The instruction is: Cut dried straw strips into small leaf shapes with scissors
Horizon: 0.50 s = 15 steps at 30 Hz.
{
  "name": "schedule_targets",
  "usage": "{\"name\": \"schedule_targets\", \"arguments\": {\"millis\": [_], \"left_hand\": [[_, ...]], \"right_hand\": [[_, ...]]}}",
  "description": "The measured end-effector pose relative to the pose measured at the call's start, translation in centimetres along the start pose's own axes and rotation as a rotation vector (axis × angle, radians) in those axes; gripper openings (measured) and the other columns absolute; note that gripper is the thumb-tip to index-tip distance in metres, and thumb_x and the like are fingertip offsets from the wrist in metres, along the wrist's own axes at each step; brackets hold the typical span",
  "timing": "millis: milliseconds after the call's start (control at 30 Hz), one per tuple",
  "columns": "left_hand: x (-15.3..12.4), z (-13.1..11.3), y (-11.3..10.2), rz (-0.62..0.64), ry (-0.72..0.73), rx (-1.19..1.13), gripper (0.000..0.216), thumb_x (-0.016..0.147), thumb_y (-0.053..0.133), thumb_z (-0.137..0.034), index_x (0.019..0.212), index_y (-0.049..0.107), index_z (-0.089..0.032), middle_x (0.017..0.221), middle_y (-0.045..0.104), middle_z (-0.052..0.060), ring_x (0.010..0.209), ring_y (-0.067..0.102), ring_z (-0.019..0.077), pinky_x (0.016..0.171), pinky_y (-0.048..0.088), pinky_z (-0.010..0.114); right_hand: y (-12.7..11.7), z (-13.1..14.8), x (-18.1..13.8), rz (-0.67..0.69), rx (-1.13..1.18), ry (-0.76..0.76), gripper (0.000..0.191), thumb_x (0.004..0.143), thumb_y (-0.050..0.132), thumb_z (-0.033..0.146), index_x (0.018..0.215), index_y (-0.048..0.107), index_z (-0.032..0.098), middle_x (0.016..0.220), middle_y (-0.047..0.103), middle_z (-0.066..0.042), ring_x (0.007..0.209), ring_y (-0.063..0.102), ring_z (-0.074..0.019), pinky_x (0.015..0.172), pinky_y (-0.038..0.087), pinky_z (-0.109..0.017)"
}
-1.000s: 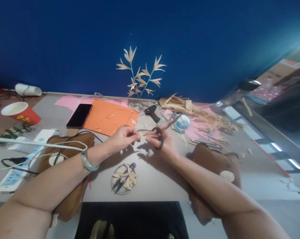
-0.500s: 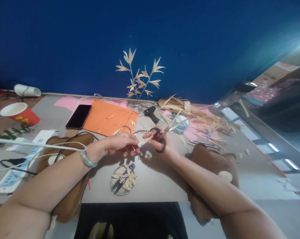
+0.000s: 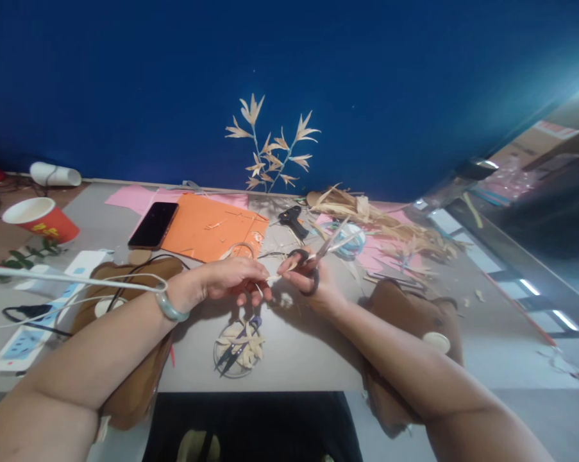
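Over the middle of the table, my left hand (image 3: 238, 277) pinches a small pale piece of dried husk (image 3: 272, 279) at one end. My right hand (image 3: 313, 282) has its thumb and fingertips at the husk's other end. Scissors (image 3: 335, 240) with dark handles also sit in that hand, a finger through a loop and the blades pointing up and away to the right. Below my left hand lies a round clear dish (image 3: 215, 359) of cut husk petals (image 3: 253, 346), with small dark thread snips (image 3: 234, 355) resting across them.
Dried husk flowers on a branch (image 3: 277, 170) stand by the blue wall. Behind my hands are a black glue gun (image 3: 293, 221), an orange sheet (image 3: 197, 224), a phone (image 3: 153, 224) and a husk pile (image 3: 380, 215). Brown cushions (image 3: 409, 333) lie under my forearms; a red cup (image 3: 49, 221) stands left.
My right fingertips have come slightly closer to my left ones along the husk piece. The scissors have tilted a little. Nothing else on the table has moved.
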State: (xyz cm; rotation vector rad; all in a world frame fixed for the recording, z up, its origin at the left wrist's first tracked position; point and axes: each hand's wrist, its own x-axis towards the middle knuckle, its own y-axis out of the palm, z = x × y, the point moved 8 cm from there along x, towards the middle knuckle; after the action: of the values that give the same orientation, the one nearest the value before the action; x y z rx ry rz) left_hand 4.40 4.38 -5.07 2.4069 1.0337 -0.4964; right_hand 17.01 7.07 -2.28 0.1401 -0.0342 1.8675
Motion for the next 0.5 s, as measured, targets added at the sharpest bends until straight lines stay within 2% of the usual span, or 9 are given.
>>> {"name": "schedule_targets", "arguments": {"millis": [100,200,267,367,500], "left_hand": [[0.2,-0.3,-0.6,-0.112,0.077,0.201,0.023,0.077,0.061,-0.038,0.082,0.059,-0.016,0.078,0.066,0.004,0.052,0.054,0.0088,0.040,0.032,0.019],[-0.1,-1.9,-1.7,-0.349,0.282,0.441,0.022,0.078,0.061,-0.034,0.090,0.065,-0.016,0.083,0.065,0.003,0.061,0.057,0.0098,0.052,0.042,0.021],[-0.6,-2.7,-1.9,-0.433,0.418,0.461,0.023,0.077,0.063,-0.033,0.093,0.065,-0.016,0.091,0.065,0.005,0.073,0.061,0.0124,0.063,0.047,0.023],[-0.8,-3.1,-1.5,-0.415,0.520,0.378,0.025,0.073,0.069,-0.033,0.090,0.064,-0.015,0.091,0.065,0.006,0.081,0.062,0.0152,0.071,0.049,0.026],[-0.9,-3.1,-0.9,-0.400,0.501,0.323,0.020,0.069,0.072,-0.024,0.083,0.061,-0.014,0.078,0.064,0.004,0.073,0.062,0.0138,0.066,0.049,0.025]], "right_hand": [[0.0,0.1,-0.1,-0.018,-0.027,0.022,0.034,0.062,0.080,0.036,0.075,0.053,0.021,0.073,0.067,-0.002,0.067,0.061,-0.0164,0.064,0.048,-0.030],[0.2,0.2,-0.3,-0.011,-0.030,0.066,0.034,0.062,0.080,0.037,0.072,0.053,0.020,0.072,0.068,-0.002,0.067,0.064,-0.0173,0.065,0.050,-0.031],[0.4,0.2,-0.4,-0.009,-0.028,0.084,0.035,0.061,0.081,0.037,0.072,0.052,0.020,0.072,0.068,-0.002,0.067,0.064,-0.0169,0.064,0.050,-0.031],[0.6,0.0,-0.6,-0.001,-0.036,0.095,0.037,0.061,0.081,0.038,0.073,0.051,0.020,0.072,0.068,-0.001,0.066,0.065,-0.0165,0.063,0.051,-0.030],[0.3,-0.2,-0.7,-0.035,-0.064,0.084,0.038,0.060,0.081,0.039,0.075,0.051,0.020,0.069,0.065,0.000,0.063,0.062,-0.0152,0.060,0.050,-0.029]]}}
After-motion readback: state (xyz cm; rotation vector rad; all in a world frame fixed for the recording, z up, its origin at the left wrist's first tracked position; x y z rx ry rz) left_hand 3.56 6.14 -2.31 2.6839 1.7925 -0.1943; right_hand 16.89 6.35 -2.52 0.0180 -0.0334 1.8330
